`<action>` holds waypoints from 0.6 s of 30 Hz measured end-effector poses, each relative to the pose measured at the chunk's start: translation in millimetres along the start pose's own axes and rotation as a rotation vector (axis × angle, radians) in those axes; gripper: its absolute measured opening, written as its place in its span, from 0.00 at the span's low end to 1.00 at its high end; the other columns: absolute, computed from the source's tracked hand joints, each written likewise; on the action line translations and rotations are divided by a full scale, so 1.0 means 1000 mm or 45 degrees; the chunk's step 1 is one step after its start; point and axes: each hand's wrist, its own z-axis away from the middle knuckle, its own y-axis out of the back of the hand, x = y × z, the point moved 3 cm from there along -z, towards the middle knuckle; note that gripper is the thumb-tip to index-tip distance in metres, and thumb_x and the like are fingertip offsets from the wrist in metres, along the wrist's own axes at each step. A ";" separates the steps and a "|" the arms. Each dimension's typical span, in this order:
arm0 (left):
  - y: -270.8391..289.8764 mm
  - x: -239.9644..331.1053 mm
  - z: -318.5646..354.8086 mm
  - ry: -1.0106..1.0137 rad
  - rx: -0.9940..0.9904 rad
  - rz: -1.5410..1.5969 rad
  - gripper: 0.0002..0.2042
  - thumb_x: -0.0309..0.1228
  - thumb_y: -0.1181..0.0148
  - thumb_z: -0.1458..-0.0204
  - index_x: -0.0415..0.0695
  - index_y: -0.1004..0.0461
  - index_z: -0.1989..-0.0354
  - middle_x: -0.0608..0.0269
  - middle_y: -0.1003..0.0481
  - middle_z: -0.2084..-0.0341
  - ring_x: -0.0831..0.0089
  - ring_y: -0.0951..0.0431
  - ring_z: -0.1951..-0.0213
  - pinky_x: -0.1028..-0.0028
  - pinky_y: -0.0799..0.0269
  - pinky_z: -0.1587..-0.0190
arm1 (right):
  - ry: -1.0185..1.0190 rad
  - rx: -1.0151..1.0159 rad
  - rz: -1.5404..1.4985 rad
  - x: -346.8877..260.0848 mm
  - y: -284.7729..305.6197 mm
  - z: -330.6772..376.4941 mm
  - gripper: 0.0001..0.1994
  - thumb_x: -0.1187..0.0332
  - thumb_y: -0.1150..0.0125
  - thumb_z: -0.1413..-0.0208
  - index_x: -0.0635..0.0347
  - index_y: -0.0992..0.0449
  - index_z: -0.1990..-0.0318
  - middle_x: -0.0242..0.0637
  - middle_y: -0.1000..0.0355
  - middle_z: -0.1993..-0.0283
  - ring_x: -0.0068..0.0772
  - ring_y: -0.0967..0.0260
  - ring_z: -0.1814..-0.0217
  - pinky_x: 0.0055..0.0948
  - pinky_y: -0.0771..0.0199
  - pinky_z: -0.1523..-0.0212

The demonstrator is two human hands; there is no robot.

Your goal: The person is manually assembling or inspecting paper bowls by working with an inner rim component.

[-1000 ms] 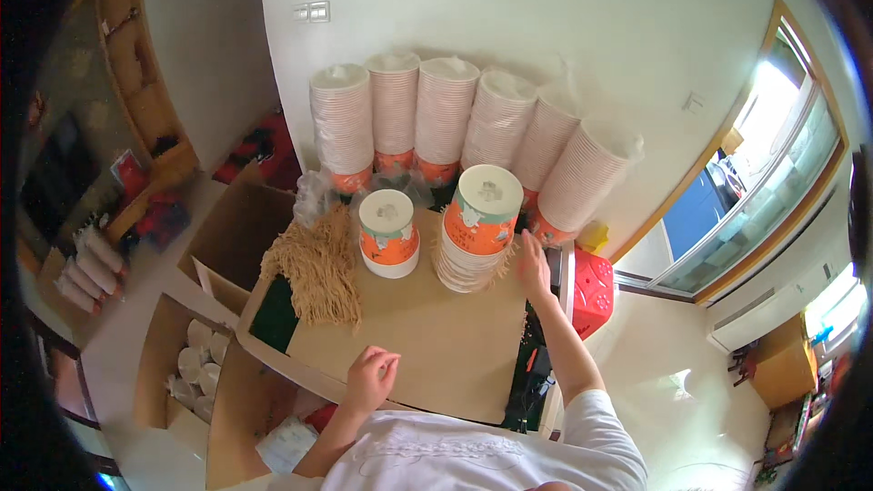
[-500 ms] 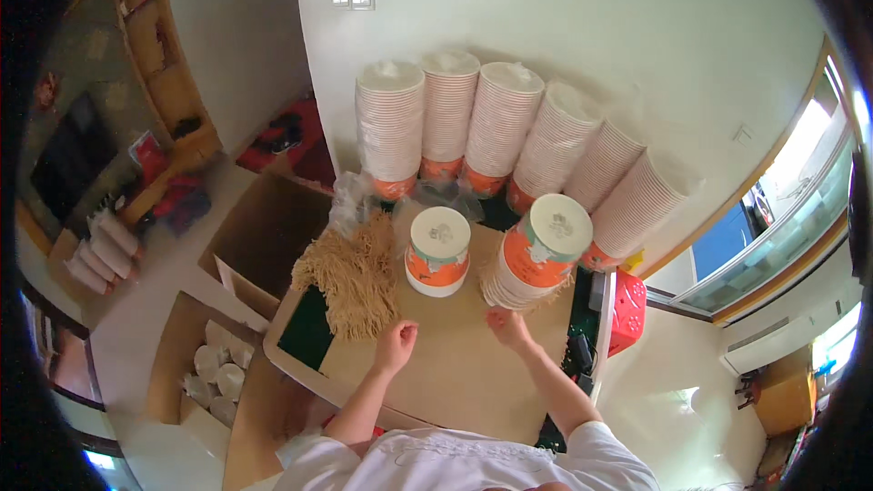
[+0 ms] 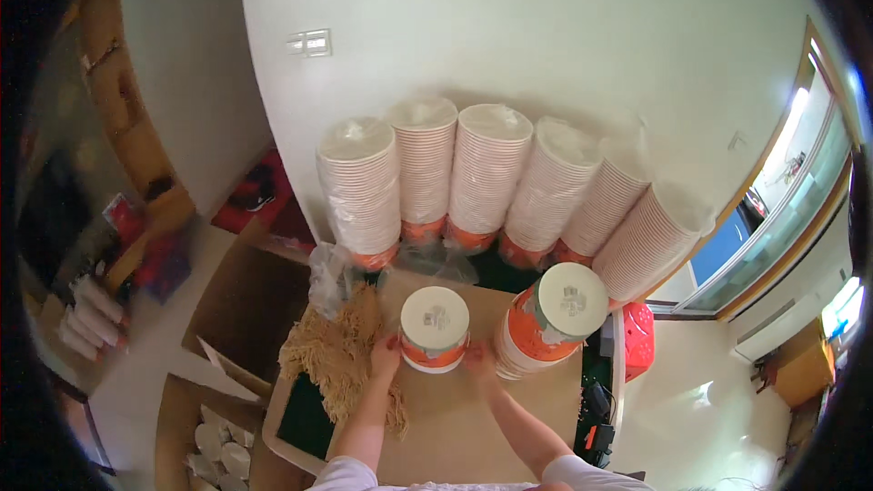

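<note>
An upturned paper bucket point(image 3: 435, 316), orange and green with a white base on top, stands on the cardboard-covered table point(image 3: 427, 455). My left hand point(image 3: 386, 359) is at its left side, fingers curled in against its lower part. Opposite it, my right hand point(image 3: 479, 359) is closed in at the right side, its fingers slightly blurred. Just right of that hand is a short stack of upturned paper buckets point(image 3: 550, 323). A heap of tan twine point(image 3: 336, 355) lies left of my left hand, partly beneath my forearm.
Tall plastic-wrapped stacks of paper buckets point(image 3: 491, 173) line the wall behind. Clear plastic bags point(image 3: 332, 277) lie at the table's back left. Open cardboard boxes point(image 3: 241, 309) stand on the floor to the left. A red stool point(image 3: 638, 341) is beside the table's right edge.
Both hands have moved forward from the near part of the table to the two sides of the single bucket. The view has tilted, showing things lower in the picture.
</note>
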 end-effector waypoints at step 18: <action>0.020 0.028 -0.028 0.339 -0.079 0.305 0.06 0.28 0.43 0.56 0.38 0.26 0.73 0.64 0.26 0.82 0.80 0.30 0.81 0.79 0.36 0.80 | -0.032 0.136 -0.255 -0.144 -0.009 0.064 0.08 0.66 0.51 0.45 0.60 0.30 0.67 0.27 0.34 0.75 0.18 0.40 0.75 0.18 0.40 0.75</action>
